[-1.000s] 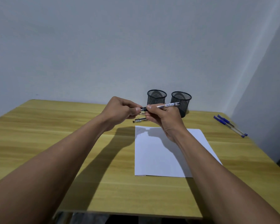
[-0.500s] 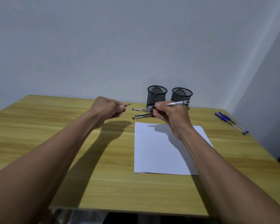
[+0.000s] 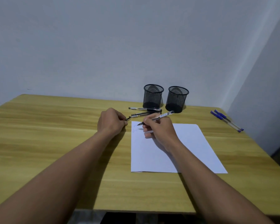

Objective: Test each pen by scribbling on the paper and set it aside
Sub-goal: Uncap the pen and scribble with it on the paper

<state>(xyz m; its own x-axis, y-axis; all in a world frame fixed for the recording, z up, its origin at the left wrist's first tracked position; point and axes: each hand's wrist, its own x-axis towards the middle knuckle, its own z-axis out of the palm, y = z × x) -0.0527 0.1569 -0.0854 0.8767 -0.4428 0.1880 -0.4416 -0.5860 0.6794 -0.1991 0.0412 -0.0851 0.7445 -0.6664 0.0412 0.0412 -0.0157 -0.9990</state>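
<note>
My right hand (image 3: 158, 130) grips a clear pen (image 3: 162, 116) in a writing hold, its black tip touching the top left corner of the white paper (image 3: 176, 152), beside faint blue scribbles (image 3: 135, 128). My left hand (image 3: 111, 122) rests on the table left of the paper, closed on a small dark pen cap (image 3: 127, 119). Several black pens (image 3: 144, 111) lie just behind the hands, in front of the cups.
Two black mesh pen cups (image 3: 153, 96) (image 3: 177, 98) stand at the back by the wall. Two blue-capped pens (image 3: 225, 120) lie near the table's right edge. The wooden table (image 3: 47, 135) ends just below my forearms.
The cap has come off the pen into my left hand. Both hands dropped from mid-air to the table, and the right hand turned the pen tip down onto the paper.
</note>
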